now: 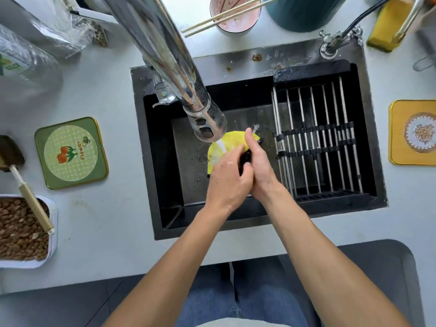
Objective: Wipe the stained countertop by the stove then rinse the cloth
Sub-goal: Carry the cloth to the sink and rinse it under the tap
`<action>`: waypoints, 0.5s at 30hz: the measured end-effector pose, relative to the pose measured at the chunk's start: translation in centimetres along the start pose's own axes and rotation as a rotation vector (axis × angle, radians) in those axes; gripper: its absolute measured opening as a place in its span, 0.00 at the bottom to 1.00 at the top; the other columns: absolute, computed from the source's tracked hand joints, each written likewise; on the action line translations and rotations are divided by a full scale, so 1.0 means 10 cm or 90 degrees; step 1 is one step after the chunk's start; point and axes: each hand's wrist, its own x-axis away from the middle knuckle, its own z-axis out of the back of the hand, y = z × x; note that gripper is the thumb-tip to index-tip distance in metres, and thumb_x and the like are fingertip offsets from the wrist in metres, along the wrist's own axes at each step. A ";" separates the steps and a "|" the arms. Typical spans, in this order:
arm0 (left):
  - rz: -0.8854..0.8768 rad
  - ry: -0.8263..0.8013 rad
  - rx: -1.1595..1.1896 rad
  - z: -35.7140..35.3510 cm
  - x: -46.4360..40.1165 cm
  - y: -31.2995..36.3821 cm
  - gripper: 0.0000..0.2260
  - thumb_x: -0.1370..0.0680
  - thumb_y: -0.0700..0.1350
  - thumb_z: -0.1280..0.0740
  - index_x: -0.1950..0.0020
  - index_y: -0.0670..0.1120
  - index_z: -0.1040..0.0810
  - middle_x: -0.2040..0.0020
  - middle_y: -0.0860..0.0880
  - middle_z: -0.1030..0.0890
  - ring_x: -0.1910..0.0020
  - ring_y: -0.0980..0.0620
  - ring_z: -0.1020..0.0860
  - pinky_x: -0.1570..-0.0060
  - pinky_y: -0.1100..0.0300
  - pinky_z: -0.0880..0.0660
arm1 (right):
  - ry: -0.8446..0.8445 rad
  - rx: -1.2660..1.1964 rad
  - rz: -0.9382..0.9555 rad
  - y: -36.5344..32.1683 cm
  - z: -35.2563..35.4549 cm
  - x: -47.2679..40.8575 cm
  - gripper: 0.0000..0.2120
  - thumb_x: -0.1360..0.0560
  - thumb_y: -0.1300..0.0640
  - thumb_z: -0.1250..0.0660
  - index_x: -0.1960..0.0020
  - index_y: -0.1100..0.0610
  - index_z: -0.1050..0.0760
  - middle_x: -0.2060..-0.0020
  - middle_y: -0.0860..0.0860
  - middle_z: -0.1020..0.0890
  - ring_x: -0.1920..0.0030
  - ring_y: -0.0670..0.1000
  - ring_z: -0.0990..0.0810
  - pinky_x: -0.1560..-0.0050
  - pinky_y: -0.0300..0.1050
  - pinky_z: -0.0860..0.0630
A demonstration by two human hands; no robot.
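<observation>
A yellow cloth (230,141) with a dark underside is held over the black sink (165,161), right under the chrome faucet head (207,121). A thin stream of water falls from the faucet onto the cloth. My left hand (226,182) grips the cloth's near edge. Pressed against it from the right, my right hand (258,166) clasps the cloth with the fingers laid over its top. Most of the cloth's lower half is hidden by both hands.
A black drain rack (318,138) fills the sink's right half. On the pale countertop (113,208) lie a green coaster (70,153) at left and a yellow coaster (412,132) at right. Behind the sink stand a pink bowl with chopsticks (236,13) and a yellow sponge (389,24). A tray of brown bits (21,232) sits far left.
</observation>
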 end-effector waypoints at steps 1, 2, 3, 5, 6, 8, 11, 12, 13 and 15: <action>-0.004 -0.001 0.016 0.00 0.06 -0.02 0.14 0.20 0.45 0.34 0.36 0.57 0.20 0.52 0.63 0.17 0.51 0.66 0.20 0.48 0.74 0.26 | 0.018 0.009 -0.004 0.01 0.03 -0.01 0.24 0.22 0.33 0.32 0.52 0.55 0.16 0.55 0.54 0.15 0.53 0.55 0.15 0.43 0.53 0.20; 0.005 0.025 0.032 0.03 0.10 -0.08 0.13 0.20 0.47 0.33 0.36 0.58 0.20 0.53 0.64 0.17 0.51 0.71 0.20 0.50 0.78 0.28 | 0.045 0.011 -0.003 0.02 0.07 -0.01 0.23 0.20 0.37 0.32 0.49 0.58 0.15 0.52 0.56 0.14 0.51 0.57 0.13 0.42 0.54 0.19; 0.033 0.076 0.048 0.07 0.10 -0.15 0.11 0.20 0.50 0.32 0.38 0.57 0.18 0.53 0.64 0.16 0.51 0.71 0.20 0.51 0.80 0.29 | 0.065 0.001 0.007 0.04 0.10 -0.03 0.21 0.18 0.42 0.33 0.45 0.60 0.15 0.48 0.58 0.13 0.47 0.59 0.13 0.39 0.56 0.19; 0.160 0.179 0.090 0.19 -0.03 -0.31 0.07 0.20 0.54 0.31 0.45 0.56 0.16 0.52 0.61 0.15 0.50 0.67 0.19 0.51 0.74 0.28 | 0.073 -0.034 0.029 0.04 0.14 -0.03 0.16 0.16 0.50 0.35 0.40 0.61 0.16 0.43 0.61 0.13 0.41 0.61 0.13 0.35 0.62 0.19; 0.246 0.188 0.135 0.25 -0.14 -0.39 0.07 0.20 0.57 0.32 0.48 0.56 0.16 0.52 0.61 0.15 0.48 0.63 0.18 0.49 0.69 0.27 | 0.073 -0.052 0.032 0.03 0.15 -0.02 0.14 0.17 0.53 0.35 0.40 0.60 0.16 0.43 0.61 0.13 0.42 0.61 0.13 0.36 0.63 0.19; 0.380 0.084 0.273 0.33 -0.32 -0.48 0.15 0.20 0.63 0.35 0.50 0.55 0.15 0.50 0.57 0.15 0.47 0.53 0.18 0.45 0.55 0.25 | 0.058 -0.074 0.033 0.00 0.16 -0.01 0.12 0.19 0.56 0.34 0.43 0.59 0.15 0.44 0.60 0.12 0.44 0.60 0.12 0.38 0.64 0.18; 0.440 -0.011 0.471 0.34 -0.49 -0.57 0.18 0.17 0.62 0.38 0.45 0.52 0.13 0.47 0.48 0.11 0.49 0.48 0.14 0.49 0.51 0.19 | 0.011 -0.081 0.013 -0.01 0.13 0.01 0.13 0.21 0.55 0.33 0.42 0.59 0.14 0.40 0.62 0.14 0.41 0.61 0.13 0.38 0.63 0.18; 0.442 0.015 0.505 0.32 -0.52 -0.59 0.16 0.17 0.58 0.37 0.46 0.50 0.13 0.46 0.47 0.11 0.47 0.46 0.13 0.48 0.49 0.17 | 0.006 -0.075 0.008 -0.02 0.11 0.00 0.14 0.21 0.54 0.33 0.42 0.59 0.15 0.40 0.61 0.14 0.41 0.61 0.14 0.38 0.63 0.18; 0.445 0.046 0.501 0.31 -0.56 -0.59 0.15 0.16 0.54 0.36 0.46 0.46 0.14 0.46 0.45 0.11 0.46 0.44 0.14 0.46 0.47 0.16 | 0.007 -0.059 0.007 -0.01 0.12 -0.03 0.13 0.21 0.54 0.33 0.42 0.59 0.14 0.40 0.61 0.14 0.40 0.61 0.14 0.37 0.62 0.18; 0.408 0.124 0.363 0.30 -0.60 -0.60 0.13 0.17 0.47 0.36 0.47 0.39 0.17 0.49 0.45 0.13 0.49 0.44 0.16 0.46 0.46 0.19 | 0.041 0.019 0.008 -0.02 0.10 -0.09 0.14 0.18 0.52 0.34 0.43 0.58 0.15 0.43 0.59 0.12 0.41 0.59 0.13 0.34 0.61 0.20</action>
